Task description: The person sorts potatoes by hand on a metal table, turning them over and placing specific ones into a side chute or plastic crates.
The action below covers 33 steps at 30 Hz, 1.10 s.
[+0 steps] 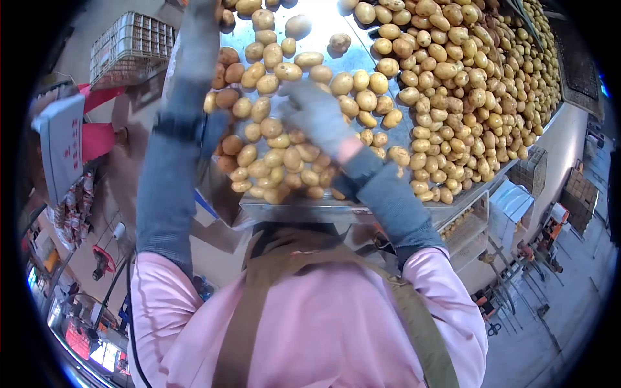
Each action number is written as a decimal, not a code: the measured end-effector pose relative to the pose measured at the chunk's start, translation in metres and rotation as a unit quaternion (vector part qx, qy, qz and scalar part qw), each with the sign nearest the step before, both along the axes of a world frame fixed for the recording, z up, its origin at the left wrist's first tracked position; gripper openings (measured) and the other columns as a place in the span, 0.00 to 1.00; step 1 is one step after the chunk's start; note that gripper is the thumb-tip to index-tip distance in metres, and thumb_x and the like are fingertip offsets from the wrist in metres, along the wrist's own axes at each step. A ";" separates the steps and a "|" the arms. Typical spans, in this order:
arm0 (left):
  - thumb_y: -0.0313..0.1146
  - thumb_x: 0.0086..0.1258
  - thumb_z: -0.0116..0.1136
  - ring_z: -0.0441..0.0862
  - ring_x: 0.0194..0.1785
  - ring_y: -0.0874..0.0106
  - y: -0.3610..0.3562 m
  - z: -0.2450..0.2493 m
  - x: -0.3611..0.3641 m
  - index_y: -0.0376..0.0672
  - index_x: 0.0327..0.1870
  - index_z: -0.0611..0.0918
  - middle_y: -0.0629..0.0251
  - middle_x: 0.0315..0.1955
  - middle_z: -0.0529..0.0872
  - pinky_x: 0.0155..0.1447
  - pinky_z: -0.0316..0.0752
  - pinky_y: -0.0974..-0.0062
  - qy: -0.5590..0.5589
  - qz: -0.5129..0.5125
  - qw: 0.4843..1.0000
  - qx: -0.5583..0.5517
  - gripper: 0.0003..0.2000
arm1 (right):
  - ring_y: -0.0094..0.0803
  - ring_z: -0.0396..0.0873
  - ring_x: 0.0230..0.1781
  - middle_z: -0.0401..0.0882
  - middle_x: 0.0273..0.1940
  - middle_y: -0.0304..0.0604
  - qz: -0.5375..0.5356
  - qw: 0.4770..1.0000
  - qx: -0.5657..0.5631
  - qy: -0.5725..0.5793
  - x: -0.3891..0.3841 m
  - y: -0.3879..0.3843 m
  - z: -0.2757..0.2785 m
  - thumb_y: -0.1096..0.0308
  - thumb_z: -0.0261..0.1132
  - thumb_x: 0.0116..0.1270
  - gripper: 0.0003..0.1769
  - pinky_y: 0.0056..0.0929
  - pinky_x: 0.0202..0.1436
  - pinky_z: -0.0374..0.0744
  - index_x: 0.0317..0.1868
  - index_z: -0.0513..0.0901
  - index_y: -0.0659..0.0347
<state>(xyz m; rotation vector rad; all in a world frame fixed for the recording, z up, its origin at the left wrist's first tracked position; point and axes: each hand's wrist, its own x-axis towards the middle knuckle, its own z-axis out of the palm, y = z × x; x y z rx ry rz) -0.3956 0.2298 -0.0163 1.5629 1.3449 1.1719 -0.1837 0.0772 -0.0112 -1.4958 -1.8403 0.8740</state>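
My right hand (315, 115), in a grey glove, reaches over loose potatoes (274, 158) on a metal sorting table (323, 210). Its slightly blurred fingers point left, apart and low among the potatoes. At the left edge of the same potatoes is my left hand (213, 131), gloved and smeared by motion, beyond a dark wrist band. Its fingers do not show clearly. Grey-blue sleeve covers reach up both forearms. Some potatoes are pale yellow, others browner, and several lie near the table's front edge.
A large heap of potatoes (466, 84) covers the table's right side. A blurred grey arm-like shape (197, 48) stretches along the left edge. On the floor at left stands a white plastic crate (129, 48), near a white carton (63, 149). More crates (530, 169) stand at right.
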 end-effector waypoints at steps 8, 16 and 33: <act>0.34 0.76 0.59 0.84 0.55 0.52 -0.093 -0.010 0.079 0.45 0.62 0.80 0.53 0.49 0.85 0.59 0.80 0.57 0.464 -0.126 0.871 0.099 0.16 | 0.27 0.83 0.52 0.85 0.53 0.45 -0.226 0.865 -0.196 0.403 0.014 -0.103 0.039 0.78 0.72 0.58 0.29 0.27 0.56 0.83 0.62 0.79 0.68; 0.48 0.74 0.61 0.84 0.54 0.54 -0.087 0.047 0.108 0.47 0.62 0.81 0.53 0.51 0.86 0.57 0.79 0.58 0.229 -0.186 0.954 -0.046 0.21 | 0.35 0.80 0.60 0.82 0.60 0.45 -0.166 0.943 -0.140 0.251 0.053 -0.174 0.056 0.77 0.75 0.56 0.38 0.31 0.62 0.81 0.70 0.76 0.59; 0.27 0.73 0.57 0.80 0.64 0.55 -0.189 0.007 0.219 0.69 0.75 0.70 0.57 0.64 0.76 0.62 0.79 0.58 0.522 -0.506 0.659 0.194 0.31 | 0.32 0.80 0.47 0.81 0.52 0.44 -0.573 0.687 -0.170 0.414 0.289 -0.597 -0.056 0.62 0.60 0.78 0.25 0.30 0.54 0.81 0.70 0.73 0.65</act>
